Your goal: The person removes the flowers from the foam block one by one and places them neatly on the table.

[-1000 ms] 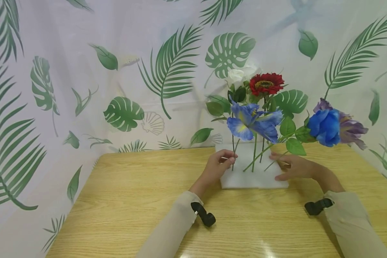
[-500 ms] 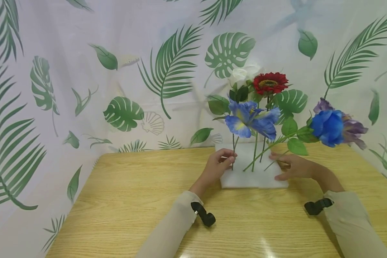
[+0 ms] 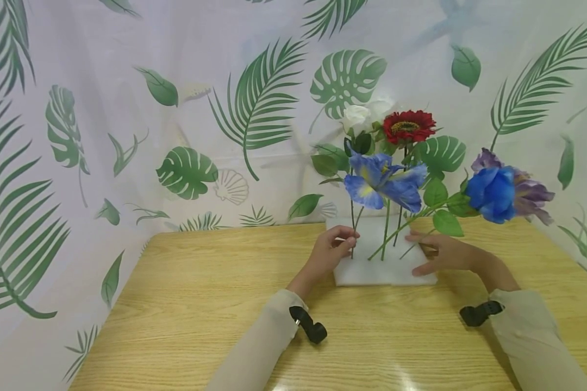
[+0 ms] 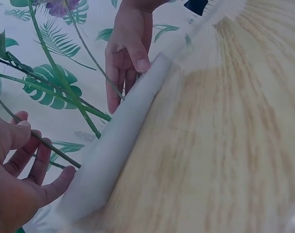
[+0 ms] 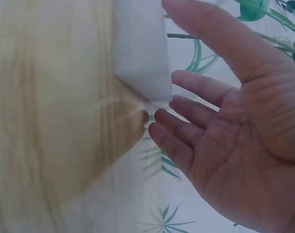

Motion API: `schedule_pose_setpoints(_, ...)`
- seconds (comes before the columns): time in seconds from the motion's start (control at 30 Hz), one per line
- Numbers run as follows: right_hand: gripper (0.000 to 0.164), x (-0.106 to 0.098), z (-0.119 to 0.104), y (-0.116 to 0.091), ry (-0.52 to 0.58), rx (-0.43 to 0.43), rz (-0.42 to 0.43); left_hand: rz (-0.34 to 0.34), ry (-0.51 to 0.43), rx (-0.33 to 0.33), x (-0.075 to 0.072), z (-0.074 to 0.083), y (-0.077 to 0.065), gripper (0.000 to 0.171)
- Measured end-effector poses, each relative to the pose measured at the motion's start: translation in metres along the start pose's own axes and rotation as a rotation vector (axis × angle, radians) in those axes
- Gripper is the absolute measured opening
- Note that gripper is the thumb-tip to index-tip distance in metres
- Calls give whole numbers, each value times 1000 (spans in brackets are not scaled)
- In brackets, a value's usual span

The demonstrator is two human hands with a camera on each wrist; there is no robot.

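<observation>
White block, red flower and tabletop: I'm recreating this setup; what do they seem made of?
White block: probably foam, matte; stems seem pushed into it.
Red flower: perhaps fabric, matte; petals look dull, though possibly real.
Tabletop: wood or wood-look laminate, slightly glossy; grain and a light reflection show.

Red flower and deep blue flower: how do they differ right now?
The red flower stands nearly upright; the deep blue flower leans far to the right. The red flower shows a yellowish centre; the deep blue flower shows no such centre. Both have stems reaching the white block.
</observation>
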State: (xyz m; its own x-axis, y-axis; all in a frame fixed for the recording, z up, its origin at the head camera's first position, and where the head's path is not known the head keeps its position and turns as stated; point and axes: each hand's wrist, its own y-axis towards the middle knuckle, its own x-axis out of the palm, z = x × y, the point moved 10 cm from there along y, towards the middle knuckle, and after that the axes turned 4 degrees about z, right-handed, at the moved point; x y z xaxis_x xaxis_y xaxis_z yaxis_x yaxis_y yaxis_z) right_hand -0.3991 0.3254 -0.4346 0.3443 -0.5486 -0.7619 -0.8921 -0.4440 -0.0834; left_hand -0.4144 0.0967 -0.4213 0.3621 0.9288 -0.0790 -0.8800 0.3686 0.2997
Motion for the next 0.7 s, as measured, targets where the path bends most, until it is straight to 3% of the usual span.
schedule_pose_setpoints(0.33, 95, 3, -9, 4, -2, -8, -2, 29, -9, -38, -4, 4, 2, 22)
schedule_pose_setpoints(0.7, 96, 5, -9, 3, 45, 19, -24, 65, -28, -26, -13, 16, 1, 22)
